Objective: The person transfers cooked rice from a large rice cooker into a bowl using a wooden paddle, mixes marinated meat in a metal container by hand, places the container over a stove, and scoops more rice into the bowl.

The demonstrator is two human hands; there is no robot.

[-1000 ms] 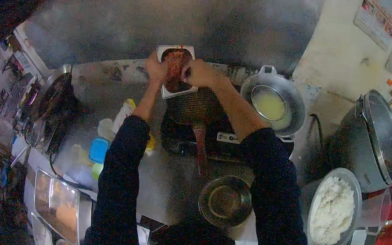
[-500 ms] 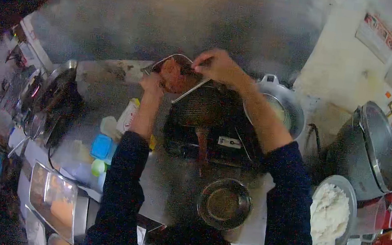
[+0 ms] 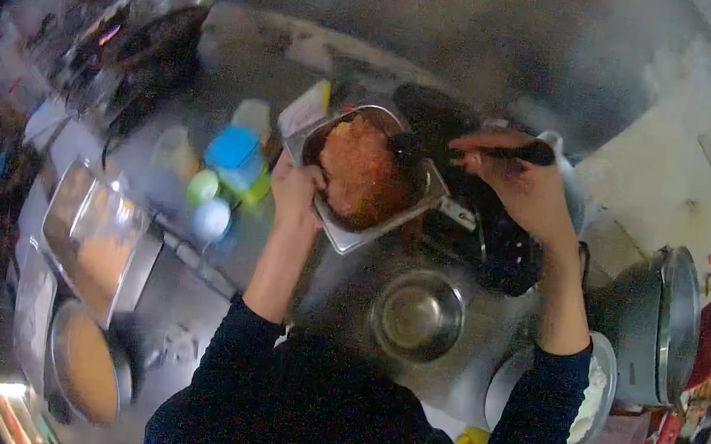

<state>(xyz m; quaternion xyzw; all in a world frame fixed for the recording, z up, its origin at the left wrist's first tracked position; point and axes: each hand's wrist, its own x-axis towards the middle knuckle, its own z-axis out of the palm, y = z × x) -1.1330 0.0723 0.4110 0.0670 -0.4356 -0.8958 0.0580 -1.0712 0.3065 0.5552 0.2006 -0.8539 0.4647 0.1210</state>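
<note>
Currently, pan (image 3: 347, 241) is held over the counter by left hand (image 3: 296, 193), closed on its rim at 8 o'clock. Reddish food (image 3: 362, 169) is heaped inside. Dark-handled tool (image 3: 537, 152) is held in right hand (image 3: 522, 186), raised at 3 o'clock of pan; grip is narrow, tool's far end can't be made out (blurred). From pan: stove (image 3: 512, 262) is located at 4 o'clock, bowl (image 3: 419, 316) is set at 5, well apart, blue tub (image 3: 235, 148) is seen at 9. Pan tilt can't be told.
</note>
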